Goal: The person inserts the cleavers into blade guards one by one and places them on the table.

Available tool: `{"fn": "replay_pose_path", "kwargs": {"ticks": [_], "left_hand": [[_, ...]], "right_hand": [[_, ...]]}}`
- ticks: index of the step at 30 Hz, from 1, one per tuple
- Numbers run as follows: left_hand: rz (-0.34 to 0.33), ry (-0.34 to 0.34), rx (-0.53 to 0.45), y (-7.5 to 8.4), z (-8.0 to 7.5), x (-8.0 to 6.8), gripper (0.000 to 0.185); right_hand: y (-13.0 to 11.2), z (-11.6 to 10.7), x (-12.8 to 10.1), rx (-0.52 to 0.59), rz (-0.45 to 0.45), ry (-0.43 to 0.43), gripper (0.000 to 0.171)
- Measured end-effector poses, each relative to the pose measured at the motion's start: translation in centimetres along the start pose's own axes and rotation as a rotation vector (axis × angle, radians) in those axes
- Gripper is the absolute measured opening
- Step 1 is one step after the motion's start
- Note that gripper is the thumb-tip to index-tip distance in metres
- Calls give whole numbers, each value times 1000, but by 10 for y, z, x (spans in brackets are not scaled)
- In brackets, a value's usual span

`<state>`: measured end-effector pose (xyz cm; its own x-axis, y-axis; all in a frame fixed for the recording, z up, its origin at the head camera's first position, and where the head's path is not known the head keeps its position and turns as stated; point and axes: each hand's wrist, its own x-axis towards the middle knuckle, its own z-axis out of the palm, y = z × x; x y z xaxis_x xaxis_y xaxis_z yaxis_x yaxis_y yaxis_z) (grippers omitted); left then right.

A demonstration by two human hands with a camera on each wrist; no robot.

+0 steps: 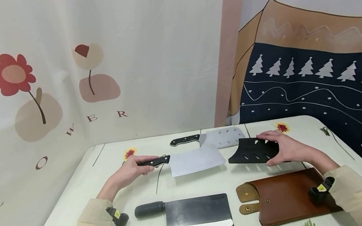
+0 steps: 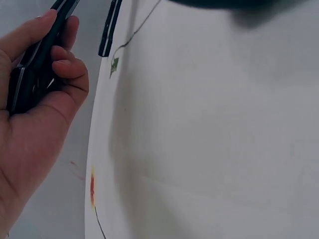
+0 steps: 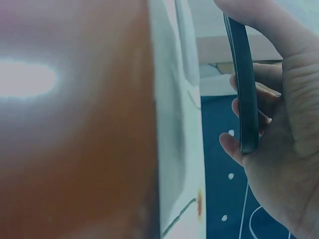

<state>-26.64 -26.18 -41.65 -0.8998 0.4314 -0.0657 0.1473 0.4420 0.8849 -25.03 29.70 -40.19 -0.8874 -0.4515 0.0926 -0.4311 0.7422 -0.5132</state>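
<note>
The left hand (image 1: 125,173) is gripping the handle of a cleaver (image 1: 196,160) lying mid-table (image 1: 76,201), fingers curled round it. The right hand (image 1: 288,147) is pinching a black sheath (image 1: 251,151) just beside the blade tip. Nearer the person, a dark cleaver (image 1: 196,213) and brown pouch (image 1: 286,196) are lying.

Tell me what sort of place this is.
Probably a staged home-style tabletop set, not a real kitchen: printed fabric backdrops hang behind a white flower-patterned table laid with cleavers, like the wide dark steel cleaver, and a brown leather sheath.
</note>
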Motion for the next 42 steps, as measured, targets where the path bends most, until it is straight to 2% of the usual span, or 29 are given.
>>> {"fn": "replay_pose_path", "kwargs": {"ticks": [12, 18, 28, 42], "left_hand": [[51, 67, -71, 12, 1, 4, 49], [31, 100, -93, 13, 5, 4, 49], [41, 114, -99, 13, 8, 4, 47], [35, 125, -111, 13, 9, 2, 46]], "right_hand": [[-21, -1, 6, 26, -28, 2, 92], [-28, 3, 12, 36, -46, -13, 90], [-34, 9, 16, 31, -67, -26, 91], [-35, 11, 16, 20, -48, -37, 90]]}}
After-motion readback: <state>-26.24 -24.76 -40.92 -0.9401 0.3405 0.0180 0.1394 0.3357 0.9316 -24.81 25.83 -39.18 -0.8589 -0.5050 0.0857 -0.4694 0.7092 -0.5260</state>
